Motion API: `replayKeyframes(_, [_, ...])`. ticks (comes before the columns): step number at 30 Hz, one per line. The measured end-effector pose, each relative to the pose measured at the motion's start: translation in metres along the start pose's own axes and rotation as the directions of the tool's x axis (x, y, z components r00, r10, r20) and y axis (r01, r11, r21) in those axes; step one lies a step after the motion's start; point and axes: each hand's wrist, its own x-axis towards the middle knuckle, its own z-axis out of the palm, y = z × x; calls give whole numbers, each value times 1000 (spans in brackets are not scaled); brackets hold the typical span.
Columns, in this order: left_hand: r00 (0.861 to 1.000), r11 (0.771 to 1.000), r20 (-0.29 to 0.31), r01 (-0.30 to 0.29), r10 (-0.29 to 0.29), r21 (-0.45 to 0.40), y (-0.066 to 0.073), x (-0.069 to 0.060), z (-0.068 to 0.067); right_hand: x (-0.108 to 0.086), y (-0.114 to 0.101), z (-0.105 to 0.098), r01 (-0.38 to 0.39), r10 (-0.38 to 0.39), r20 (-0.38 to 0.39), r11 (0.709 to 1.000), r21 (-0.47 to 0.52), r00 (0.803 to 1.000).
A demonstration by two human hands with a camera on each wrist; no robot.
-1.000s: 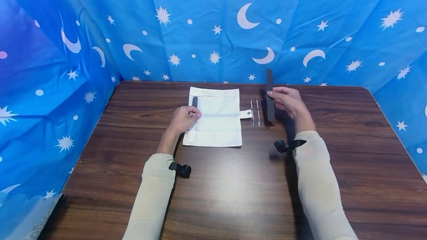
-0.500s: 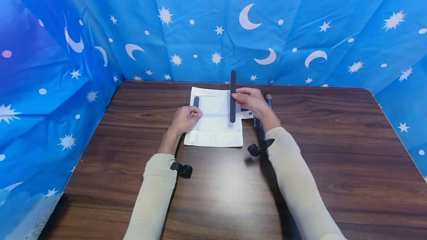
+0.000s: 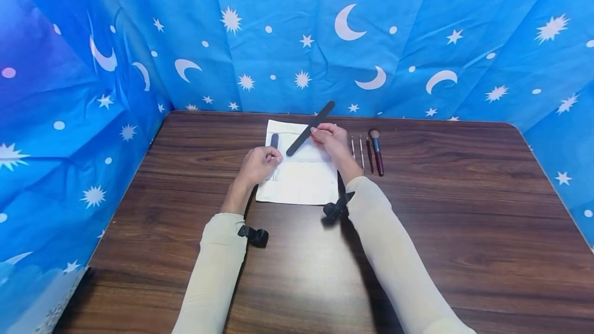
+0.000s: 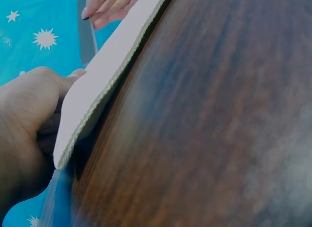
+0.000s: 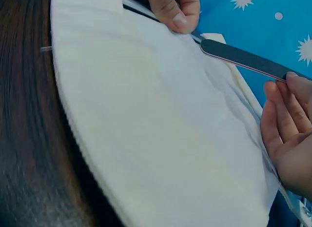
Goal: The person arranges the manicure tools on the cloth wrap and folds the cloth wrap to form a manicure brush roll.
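Blue backdrop [image 3: 287, 1], dark file [image 5: 246, 56]: pinkish edge [image 5: 243, 66] only from right wrist

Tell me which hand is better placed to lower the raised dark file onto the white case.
Right, most likely: the right hand pinches the dark file above the white case, while the left hand is occupied, gripping the case's left side.

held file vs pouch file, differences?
The held file slants in the head view; the pouch file runs nearly vertical there. The right hand grips the held file, mostly exposed; the pouch file is partly hidden by the left hand. Both are dark, slim strips with a rounded end showing.
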Motion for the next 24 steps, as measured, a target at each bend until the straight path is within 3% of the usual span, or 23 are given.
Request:
replayKeyframes(5, [1000,1000,-7,8,-8,-5,0,1,1,1,3,1,4,-5,-15,998,-55,1000])
replayKeyframes(9, [1000,1000,-5,1,-1,-4,-2,1,2,1,1,3,-28,31,13,985,-172,999])
replayKeyframes(14, [1000,1000,-6,-2,2,-1,-4,1,3,1,-2,7,-38,71,76,930,-365,995])
replayKeyframes(18, [1000,1000,-9,-8,8,6,-3,2,3,1,-2,11,-29,104,139,887,-460,985])
replayKeyframes(24, [1000,1000,-10,1,-1,10,-1,3,3,1,-1,14,67,110,285,835,-547,952])
